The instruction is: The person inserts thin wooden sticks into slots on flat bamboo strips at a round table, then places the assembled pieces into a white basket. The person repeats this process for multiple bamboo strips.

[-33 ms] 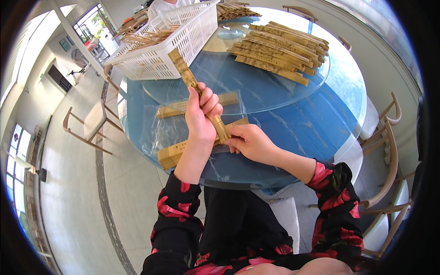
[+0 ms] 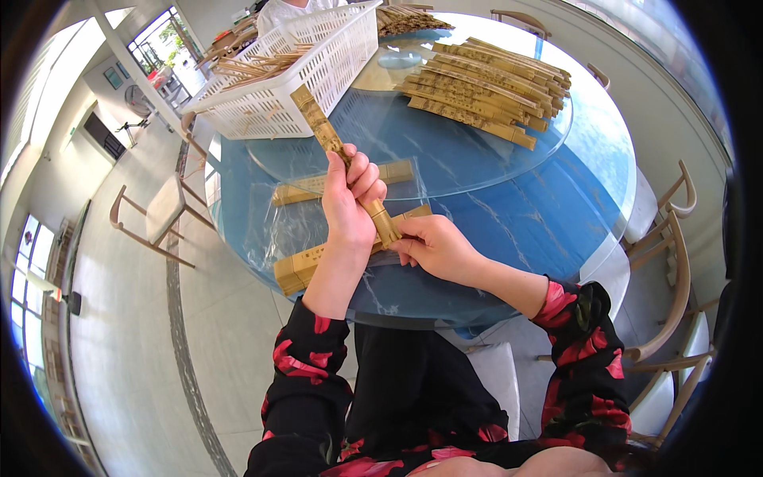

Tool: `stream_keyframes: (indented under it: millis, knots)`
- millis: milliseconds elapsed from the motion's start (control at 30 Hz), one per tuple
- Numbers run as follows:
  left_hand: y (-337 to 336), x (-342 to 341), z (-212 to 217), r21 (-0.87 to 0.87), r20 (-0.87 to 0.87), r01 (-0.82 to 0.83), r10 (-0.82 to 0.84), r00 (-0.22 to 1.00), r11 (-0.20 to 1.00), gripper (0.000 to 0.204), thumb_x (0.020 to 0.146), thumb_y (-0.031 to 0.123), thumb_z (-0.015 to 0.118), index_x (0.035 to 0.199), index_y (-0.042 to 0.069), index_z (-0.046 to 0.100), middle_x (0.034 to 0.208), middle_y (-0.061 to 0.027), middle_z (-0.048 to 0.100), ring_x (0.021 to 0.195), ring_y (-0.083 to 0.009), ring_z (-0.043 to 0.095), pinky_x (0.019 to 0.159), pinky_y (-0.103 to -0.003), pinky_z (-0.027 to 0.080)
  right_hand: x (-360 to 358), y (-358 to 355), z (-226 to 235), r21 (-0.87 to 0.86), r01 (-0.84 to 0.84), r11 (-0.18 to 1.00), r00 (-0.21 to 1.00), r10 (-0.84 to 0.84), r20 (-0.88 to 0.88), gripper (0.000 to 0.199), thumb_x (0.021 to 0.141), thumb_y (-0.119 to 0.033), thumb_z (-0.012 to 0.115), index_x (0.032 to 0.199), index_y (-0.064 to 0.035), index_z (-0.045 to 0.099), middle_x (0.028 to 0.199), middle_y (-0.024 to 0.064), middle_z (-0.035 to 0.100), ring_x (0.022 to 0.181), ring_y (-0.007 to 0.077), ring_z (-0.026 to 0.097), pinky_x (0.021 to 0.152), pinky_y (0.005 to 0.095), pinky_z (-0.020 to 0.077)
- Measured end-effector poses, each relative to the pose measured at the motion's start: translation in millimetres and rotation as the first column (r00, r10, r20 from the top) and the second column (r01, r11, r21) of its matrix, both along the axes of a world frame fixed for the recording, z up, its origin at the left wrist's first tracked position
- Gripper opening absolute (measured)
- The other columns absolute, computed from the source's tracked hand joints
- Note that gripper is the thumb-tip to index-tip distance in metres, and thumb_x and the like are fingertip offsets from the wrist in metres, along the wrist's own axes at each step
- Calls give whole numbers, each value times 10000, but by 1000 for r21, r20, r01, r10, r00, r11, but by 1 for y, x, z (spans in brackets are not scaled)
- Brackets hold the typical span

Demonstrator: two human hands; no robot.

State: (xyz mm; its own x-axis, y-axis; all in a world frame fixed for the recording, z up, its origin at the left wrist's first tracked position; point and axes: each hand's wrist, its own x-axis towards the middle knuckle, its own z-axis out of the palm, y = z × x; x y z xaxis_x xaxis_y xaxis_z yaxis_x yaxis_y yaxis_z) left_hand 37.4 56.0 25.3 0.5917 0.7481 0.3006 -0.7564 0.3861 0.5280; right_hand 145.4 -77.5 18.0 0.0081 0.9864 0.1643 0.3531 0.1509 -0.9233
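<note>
My left hand (image 2: 350,203) is wrapped round the middle of a long, narrow gold printed packet (image 2: 318,119), which slants up to the left over the table. At its lower end, my right hand (image 2: 435,248) pinches the packet between thumb and fingers. Beneath my hands lies a gold bundle (image 2: 294,270), partly covered by my left wrist. Just beyond it, another gold strip (image 2: 393,171) lies crosswise, partly hidden by my left hand. Clear plastic film (image 2: 298,225) seems to lie around these pieces. What is inside the held packet does not show.
A white slatted basket (image 2: 338,67) with thin sticks stands at the far left of the round blue glass-topped table (image 2: 509,226). Many gold strips (image 2: 485,87) are heaped at the far right, with a darker bundle (image 2: 409,21) behind. Wooden chairs (image 2: 163,211) surround the table. A person (image 2: 290,12) is beyond the basket.
</note>
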Motion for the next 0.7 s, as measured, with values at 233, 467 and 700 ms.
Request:
stream_keyframes:
  millis: [233, 467, 700]
  knots:
    - [-20, 14, -5, 13, -55, 117, -116, 992, 993, 208, 1086, 311, 439, 1017, 120, 484, 744, 53, 333, 618, -63, 311, 572, -222, 321, 8, 6, -6, 44, 90, 995, 988, -83, -127, 201, 947, -111, 621, 792, 16, 596, 645, 75, 628, 559, 169, 568, 570, 325, 454]
    - [-34, 22, -13, 186, -358, 216, -138, 923, 958, 255, 1101, 313, 343, 1048, 113, 492, 1059, -122, 640, 783, -183, 618, 610, -301, 547, 21, 15, -5, 9, 253, 967, 934, -242, -264, 262, 969, -152, 617, 778, 26, 624, 622, 58, 607, 540, 128, 560, 529, 288, 446]
    - [-35, 28, -11, 257, -336, 77, 15, 942, 963, 300, 1103, 286, 372, 1082, 63, 572, 1219, -146, 638, 965, -160, 634, 840, -300, 551, 34, 15, 4, 238, 495, 836, 869, -469, -159, 163, 916, -113, 584, 1045, -14, 587, 800, 90, 631, 720, 189, 613, 671, 308, 497]
